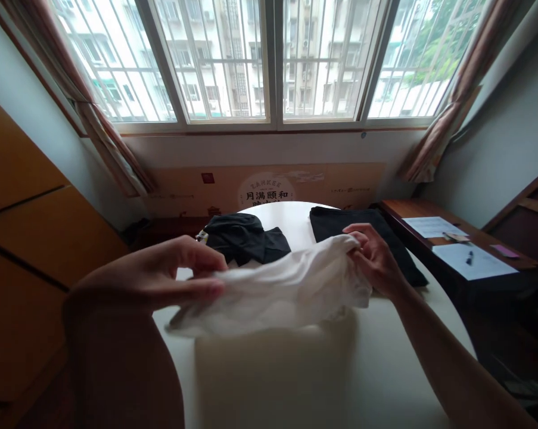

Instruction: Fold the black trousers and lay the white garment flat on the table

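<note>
As both hands (170, 271) pinch it (grips closed), white cloth (286, 286) hangs.

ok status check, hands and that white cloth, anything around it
Left hand and right hand each pinching an end of the white cloth, held above the white table. Two black garments lie behind it, apart from the cloth.

A cloth (286, 286) hangs between the fingers of the left hand (161, 277) and the right hand (376, 259), above the table (385, 369). Beyond the left fingertips lies a bundled garment (244, 238) — beyond the right ones, a flat garment (362, 229). Right of those fingers stands a desk (429, 211) — papers (467, 259) lie on it.
</note>
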`<state>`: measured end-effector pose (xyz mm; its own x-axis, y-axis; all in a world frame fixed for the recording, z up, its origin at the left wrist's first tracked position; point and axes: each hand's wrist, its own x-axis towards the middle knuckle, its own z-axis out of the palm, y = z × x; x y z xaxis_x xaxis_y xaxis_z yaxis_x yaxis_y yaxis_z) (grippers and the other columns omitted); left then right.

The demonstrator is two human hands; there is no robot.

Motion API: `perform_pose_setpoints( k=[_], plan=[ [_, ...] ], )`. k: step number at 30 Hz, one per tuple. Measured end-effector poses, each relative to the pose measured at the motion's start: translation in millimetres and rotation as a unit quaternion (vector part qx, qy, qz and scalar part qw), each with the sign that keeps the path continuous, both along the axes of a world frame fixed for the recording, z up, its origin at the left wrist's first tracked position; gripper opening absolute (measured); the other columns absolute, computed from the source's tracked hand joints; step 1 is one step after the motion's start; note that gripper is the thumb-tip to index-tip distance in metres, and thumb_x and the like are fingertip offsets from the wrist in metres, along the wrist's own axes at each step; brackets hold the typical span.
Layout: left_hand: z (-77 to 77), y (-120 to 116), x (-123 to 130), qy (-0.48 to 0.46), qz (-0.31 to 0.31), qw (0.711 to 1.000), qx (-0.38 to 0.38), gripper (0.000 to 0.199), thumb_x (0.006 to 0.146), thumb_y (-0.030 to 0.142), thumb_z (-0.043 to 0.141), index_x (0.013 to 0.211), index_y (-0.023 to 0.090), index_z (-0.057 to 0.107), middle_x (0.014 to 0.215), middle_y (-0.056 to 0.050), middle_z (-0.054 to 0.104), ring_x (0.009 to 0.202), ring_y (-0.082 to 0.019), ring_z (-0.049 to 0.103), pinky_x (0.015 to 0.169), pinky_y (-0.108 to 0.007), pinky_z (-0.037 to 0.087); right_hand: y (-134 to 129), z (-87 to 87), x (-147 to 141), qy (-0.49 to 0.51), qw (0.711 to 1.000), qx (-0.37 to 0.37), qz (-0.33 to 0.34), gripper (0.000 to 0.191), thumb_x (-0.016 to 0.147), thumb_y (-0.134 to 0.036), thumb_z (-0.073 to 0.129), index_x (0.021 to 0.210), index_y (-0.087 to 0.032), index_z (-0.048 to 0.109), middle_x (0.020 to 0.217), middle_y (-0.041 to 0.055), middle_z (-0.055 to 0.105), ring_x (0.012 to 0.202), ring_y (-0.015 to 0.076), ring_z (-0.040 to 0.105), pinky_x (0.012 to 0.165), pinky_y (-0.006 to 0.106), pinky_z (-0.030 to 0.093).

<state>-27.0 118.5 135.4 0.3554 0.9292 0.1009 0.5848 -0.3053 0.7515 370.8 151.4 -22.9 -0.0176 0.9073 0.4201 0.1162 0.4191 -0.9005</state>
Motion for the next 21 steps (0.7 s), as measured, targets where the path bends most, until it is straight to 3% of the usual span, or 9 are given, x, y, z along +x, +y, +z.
perform_pose_setpoints(
  k=[3, 5, 6, 8, 12, 14, 16, 19, 21],
  plan=[
    [11.5, 2, -1, -0.013, -0.143, 0.989, -0.047, 0.046, 0.056, 0.063, 0.095, 0.084, 0.028, 0.083, 0.082, -0.011, 0.079, 0.088, -0.035, 0.077, 0.075, -0.04, 0.061, -11, -0.1, 13, -0.008, 0.97, -0.109, 0.217, 0.042, 0.091, -0.061, 0.074, 0.107, -0.022, 0.077, 0.103, 0.0082, 0.074, 0.093, 0.0253, 0.067, 0.08, 0.033, 0.052],
    [12.8, 15, 9, -0.018, -0.172, 0.983, -0.062, 0.05, 0.062, 0.064, 0.092, 0.094, 0.027, 0.085, 0.094, -0.014, 0.081, 0.097, -0.038, 0.078, 0.081, -0.043, 0.062, -16, -4.0, 18, 0.036, 0.95, -0.124, 0.284, 0.045, 0.092, -0.062, 0.07, 0.099, -0.019, 0.082, 0.106, 0.0125, 0.077, 0.103, 0.0302, 0.07, 0.089, 0.038, 0.053],
    [8.5, 24, 19, -0.016, -0.175, 0.982, -0.068, 0.05, 0.069, 0.064, 0.089, 0.1, 0.026, 0.085, 0.101, -0.014, 0.082, 0.101, -0.037, 0.077, 0.083, -0.042, 0.062, -17, -6.8, 19, 0.064, 0.951, -0.119, 0.278, 0.042, 0.092, -0.06, 0.071, 0.099, -0.02, 0.083, 0.109, 0.0134, 0.078, 0.105, 0.031, 0.07, 0.092, 0.039, 0.053],
    [-13.6, 44, 47, -0.012, -0.179, 0.981, -0.071, 0.047, 0.083, 0.062, 0.079, 0.111, 0.024, 0.083, 0.114, -0.014, 0.081, 0.108, -0.035, 0.076, 0.086, -0.039, 0.061, -14, -14.1, 20, 0.101, 0.971, -0.105, 0.191, 0.031, 0.089, -0.048, 0.075, 0.102, -0.021, 0.083, 0.109, 0.0121, 0.08, 0.101, 0.0281, 0.072, 0.09, 0.038, 0.053],
    [-100.6, 78, 123, 0.039, -0.174, 0.983, -0.051, 0.053, 0.09, 0.053, 0.073, 0.127, 0.016, 0.074, 0.125, -0.017, 0.077, 0.111, -0.031, 0.074, 0.094, -0.038, 0.058, 2, -31.0, 17, 0.103, 0.99, -0.085, -0.033, 0.017, 0.08, -0.03, 0.075, 0.094, -0.021, 0.081, 0.087, 0.0055, 0.078, 0.076, 0.0185, 0.067, 0.073, 0.031, 0.05],
    [-143.7, 84, 158, 0.079, -0.184, 0.979, -0.021, 0.069, 0.083, 0.052, 0.081, 0.139, 0.013, 0.067, 0.136, -0.021, 0.072, 0.118, -0.033, 0.071, 0.098, -0.039, 0.055, 7, -37.5, 16, 0.116, 0.988, -0.082, -0.064, 0.017, 0.08, -0.029, 0.073, 0.093, -0.022, 0.079, 0.083, 0.0038, 0.075, 0.073, 0.0176, 0.065, 0.07, 0.03, 0.049],
    [-172.1, 86, 181, 0.096, -0.211, 0.973, -0.014, 0.064, 0.081, 0.048, 0.083, 0.134, 0.015, 0.069, 0.126, -0.016, 0.075, 0.11, -0.031, 0.071, 0.092, -0.036, 0.054, 10, -41.4, 16, 0.12, 0.988, -0.073, -0.064, 0.019, 0.081, -0.031, 0.071, 0.096, -0.022, 0.078, 0.085, 0.0041, 0.075, 0.078, 0.019, 0.067, 0.073, 0.032, 0.05],
    [-180.0, 88, 190, 0.064, -0.239, 0.968, -0.031, 0.019, 0.088, 0.037, 0.07, 0.093, 0.018, 0.073, 0.081, -0.002, 0.069, 0.076, -0.019, 0.064, 0.068, -0.028, 0.046, 11, -43.6, 20, 0.094, 0.992, -0.05, -0.067, 0.023, 0.085, -0.036, 0.072, 0.102, -0.021, 0.076, 0.09, 0.0055, 0.076, 0.086, 0.0214, 0.07, 0.078, 0.034, 0.052],
    [-167.0, 92, 182, -0.017, -0.225, 0.974, -0.027, 0.018, 0.09, 0.034, 0.063, 0.082, 0.019, 0.065, 0.069, 0.002, 0.059, 0.066, -0.015, 0.054, 0.06, -0.025, 0.037, 12, -44.0, 22, 0.075, 0.994, -0.05, -0.062, 0.035, 0.089, -0.045, 0.074, 0.115, -0.022, 0.075, 0.103, 0.0072, 0.078, 0.097, 0.0235, 0.071, 0.083, 0.035, 0.054]
  ],
)
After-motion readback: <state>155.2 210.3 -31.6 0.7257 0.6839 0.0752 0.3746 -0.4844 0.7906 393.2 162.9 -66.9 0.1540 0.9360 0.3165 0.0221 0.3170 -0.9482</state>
